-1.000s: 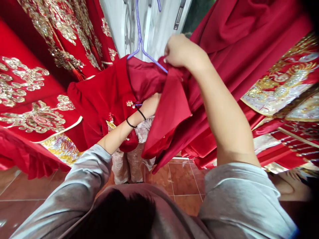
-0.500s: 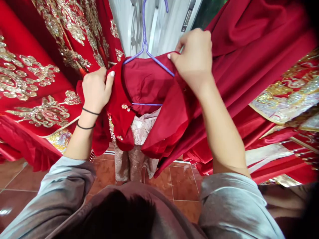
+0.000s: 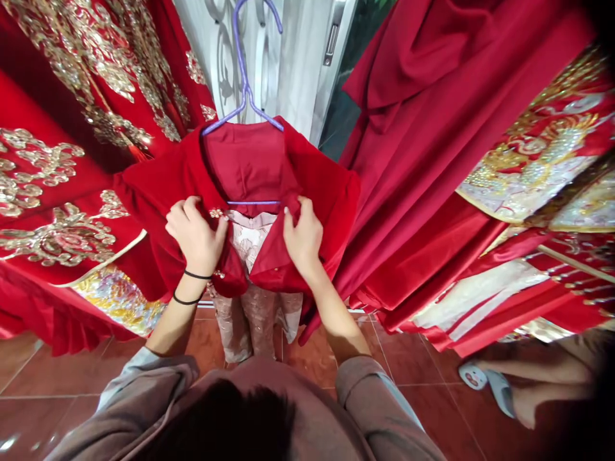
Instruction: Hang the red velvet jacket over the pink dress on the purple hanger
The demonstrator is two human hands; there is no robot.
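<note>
A short red velvet jacket (image 3: 321,166) hangs in front of me on a purple hanger (image 3: 246,89), its front parted over the smooth lining. My left hand (image 3: 196,237) is closed on the jacket's left front edge, beside a small beaded flower button (image 3: 216,212). On the opposite front edge, my right hand (image 3: 303,235) pinches the turned-back cloth between thumb and fingers. Through the gap shows a pale pink patterned dress (image 3: 247,240), which hangs down behind the jacket.
Red gowns with gold sequins (image 3: 62,237) hang at the left. A plain dark red drape (image 3: 423,128) and embroidered garments (image 3: 528,160) fill the right. Behind stands a white panel door (image 3: 298,70). Another person's feet in slippers (image 3: 500,390) rest on the tiled floor (image 3: 423,410).
Both hands have moved from the jacket's shoulders down to its front edges and closer together. The shoulders now lie spread on the hanger. The other person's slippers have come into view.
</note>
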